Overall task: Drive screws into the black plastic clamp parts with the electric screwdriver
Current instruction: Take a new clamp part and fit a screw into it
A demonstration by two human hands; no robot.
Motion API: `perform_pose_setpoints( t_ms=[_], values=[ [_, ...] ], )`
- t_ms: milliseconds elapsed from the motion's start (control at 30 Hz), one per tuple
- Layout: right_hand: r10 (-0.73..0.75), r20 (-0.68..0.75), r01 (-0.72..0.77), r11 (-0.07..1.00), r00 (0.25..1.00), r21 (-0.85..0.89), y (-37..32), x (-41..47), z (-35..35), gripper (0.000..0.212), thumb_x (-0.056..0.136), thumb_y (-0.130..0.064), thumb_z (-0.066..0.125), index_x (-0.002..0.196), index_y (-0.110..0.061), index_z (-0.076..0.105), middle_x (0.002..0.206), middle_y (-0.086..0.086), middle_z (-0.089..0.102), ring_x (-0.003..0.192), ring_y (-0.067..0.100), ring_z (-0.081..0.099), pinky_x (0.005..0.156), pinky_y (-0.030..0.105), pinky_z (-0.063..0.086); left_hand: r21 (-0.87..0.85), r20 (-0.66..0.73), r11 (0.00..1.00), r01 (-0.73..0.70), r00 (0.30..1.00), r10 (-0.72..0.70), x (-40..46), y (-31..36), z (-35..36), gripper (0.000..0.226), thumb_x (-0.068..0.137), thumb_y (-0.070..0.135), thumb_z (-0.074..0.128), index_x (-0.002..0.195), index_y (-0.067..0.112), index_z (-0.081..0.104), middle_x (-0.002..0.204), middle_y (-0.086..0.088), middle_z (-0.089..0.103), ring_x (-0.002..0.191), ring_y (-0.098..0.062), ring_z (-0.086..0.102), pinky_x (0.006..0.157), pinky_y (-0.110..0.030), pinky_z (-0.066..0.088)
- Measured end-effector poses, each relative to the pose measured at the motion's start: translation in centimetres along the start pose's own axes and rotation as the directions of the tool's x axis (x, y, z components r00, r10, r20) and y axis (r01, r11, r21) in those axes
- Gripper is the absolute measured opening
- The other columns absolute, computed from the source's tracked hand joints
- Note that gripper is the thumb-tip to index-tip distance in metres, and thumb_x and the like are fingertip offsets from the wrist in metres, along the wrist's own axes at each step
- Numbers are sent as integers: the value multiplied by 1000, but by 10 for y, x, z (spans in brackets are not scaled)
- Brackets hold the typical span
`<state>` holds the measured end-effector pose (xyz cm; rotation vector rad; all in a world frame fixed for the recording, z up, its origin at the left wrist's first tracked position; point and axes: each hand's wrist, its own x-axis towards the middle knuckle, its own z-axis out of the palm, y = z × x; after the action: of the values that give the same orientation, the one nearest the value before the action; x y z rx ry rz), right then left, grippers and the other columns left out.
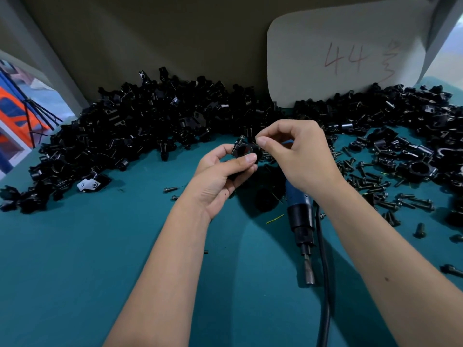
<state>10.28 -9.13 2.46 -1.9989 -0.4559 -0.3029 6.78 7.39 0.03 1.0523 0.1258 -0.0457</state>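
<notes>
Clamp part [245, 152] pinched in left hand [220, 176] fingers, right hand [298, 156] fingers touching it.

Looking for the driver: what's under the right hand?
The electric screwdriver lies on the green table beneath the right hand, bit toward the camera. Its rear end is covered.

Non-task items: tabletop and card.
Teal tabletop [75, 259]; pale card [345, 56] marked "44" in red stands against the grey back wall [150, 33].
</notes>
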Motion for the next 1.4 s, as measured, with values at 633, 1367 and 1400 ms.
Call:
perform_pose_setpoints(
  t_ms=[633, 1367, 1400],
  values=[
    [185, 308, -353, 633, 933, 689, -6, -1, 2, 13, 92, -27, 74, 92, -14, 75, 83, 4, 54, 69, 9, 50, 62, 22, 49, -357, 132, 926, 123, 988, -81, -9, -1, 19, 13, 79, 3, 68, 75, 5, 80, 87, -14, 74, 69, -17, 72, 60, -13, 56],
    [261, 191, -320, 667, 946, 673, -8, -3, 6, 28, 88, -35, 78, 71, -17, 65, 72, 7, 55, 64, 14, 53, 63, 28, 49, -323, 155, 939, 119, 985, -71, -7, -6, 18, 11, 76, 2, 74, 85, 5, 80, 91, -14, 74, 72, -16, 71, 62, -14, 57],
    [236, 231, -330, 643, 944, 691, -7, -2, 4, 24, 97, -32, 71, 79, -16, 72, 77, 7, 57, 65, 11, 52, 63, 25, 49, -337, 150, 934, 118, 986, -71, -7, -5, 18, 11, 78, 3, 71, 82, 6, 81, 91, -15, 75, 73, -15, 71, 62, -14, 56]
  ],
)
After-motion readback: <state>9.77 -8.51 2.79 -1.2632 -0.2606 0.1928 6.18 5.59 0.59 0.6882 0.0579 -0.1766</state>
